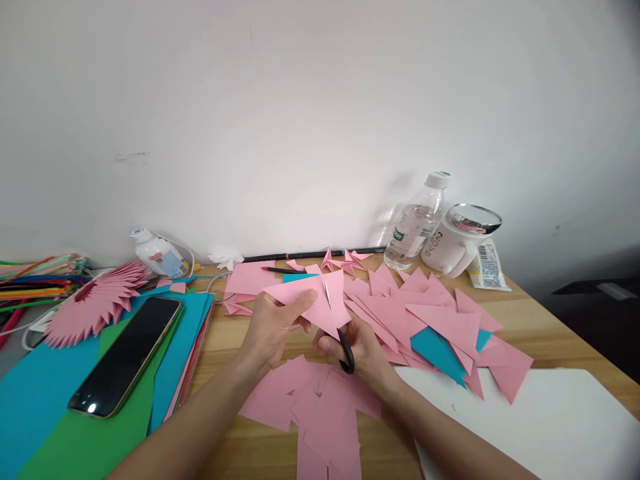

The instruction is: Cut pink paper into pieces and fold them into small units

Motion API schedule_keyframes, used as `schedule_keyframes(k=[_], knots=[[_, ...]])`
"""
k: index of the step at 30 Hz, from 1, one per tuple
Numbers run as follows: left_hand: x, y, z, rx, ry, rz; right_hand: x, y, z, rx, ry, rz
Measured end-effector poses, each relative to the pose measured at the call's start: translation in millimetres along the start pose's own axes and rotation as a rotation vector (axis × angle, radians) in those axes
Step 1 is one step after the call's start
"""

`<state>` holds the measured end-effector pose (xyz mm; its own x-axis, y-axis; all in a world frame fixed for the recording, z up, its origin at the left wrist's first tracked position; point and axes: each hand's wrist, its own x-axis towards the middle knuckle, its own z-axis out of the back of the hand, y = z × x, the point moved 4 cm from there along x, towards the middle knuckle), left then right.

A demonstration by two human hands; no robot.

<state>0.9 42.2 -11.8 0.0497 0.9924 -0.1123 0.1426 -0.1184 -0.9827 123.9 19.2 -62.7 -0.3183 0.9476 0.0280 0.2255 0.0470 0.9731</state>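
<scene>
Above the middle of the table, my left hand [273, 327] pinches a piece of pink paper [293, 291] between thumb and fingers. My right hand [363, 347] is closed on black-handled scissors [346, 352]. Their metal blades lie across the pink sheet, which is partly cut along them. Part of the paper spreads to the right of the blades, over my right fingers. Below both hands lies a loose heap of pink paper pieces [330, 413]. To the right is a larger pile of pink triangles [395, 313] with a few blue pieces among them.
On the left, a phone [127, 357] rests on green and blue sheets [45, 380], beside a pink folded-paper ring [95, 300]. A water bottle [415, 223] and white mug [453, 247] stand at the back right. White paper [540, 420] lies front right.
</scene>
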Motion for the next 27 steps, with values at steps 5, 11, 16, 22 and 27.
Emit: schedule_keyframes(k=[5, 11, 16, 22, 27], knots=[[0, 0, 0.1, -0.001, 0.015, -0.007, -1, -5, 2, 0.020, -0.025, 0.022], [-1, -1, -0.1, -0.001, 0.026, -0.012, -1, -7, 4, -0.010, -0.027, 0.013], [-1, -2, -0.2, 0.004, 0.019, -0.012, -2, -10, 4, 0.014, -0.035, -0.047], [-1, -1, 0.7, 0.026, 0.014, 0.007, -2, -11, 2, 0.059, -0.019, -0.067], [-2, -1, 0.0, 0.046, 0.004, 0.024, -2, -4, 2, 0.030, -0.074, -0.028]])
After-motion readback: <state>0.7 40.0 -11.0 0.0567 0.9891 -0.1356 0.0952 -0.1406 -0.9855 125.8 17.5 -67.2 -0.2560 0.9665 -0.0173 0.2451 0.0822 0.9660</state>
